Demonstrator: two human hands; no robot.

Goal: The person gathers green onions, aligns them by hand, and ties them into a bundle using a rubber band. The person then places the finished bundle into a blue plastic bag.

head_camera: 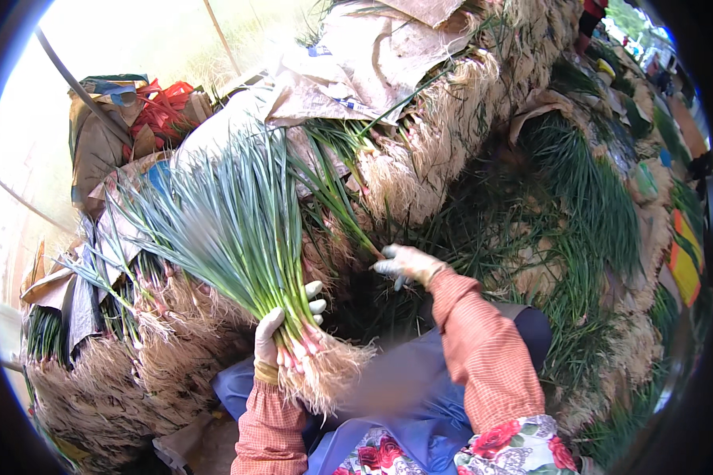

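A large bunch of green onions [243, 237], with pinkish bulbs and pale stringy roots, is gripped in my left hand [267, 338], which wears a white glove. Its leaves fan out up and to the left. To the right, my gloved right hand [409, 265] is at the lower end of a thin green stalk [347, 219] that leans down from the pile; whether the fingers hold it or only touch it I cannot tell. Both forearms are in orange checked sleeves. More green onions [392, 178] are stacked behind, their roots facing me.
Woven sacking [374, 53] covers part of the long stack. Stacked roots [172, 356] rise on the left, near red plastic [166, 107]. Loose green leaves [511, 237] litter the ground at right, beside another heap of onion tops [594, 190]. A person [591, 21] is partly visible far off.
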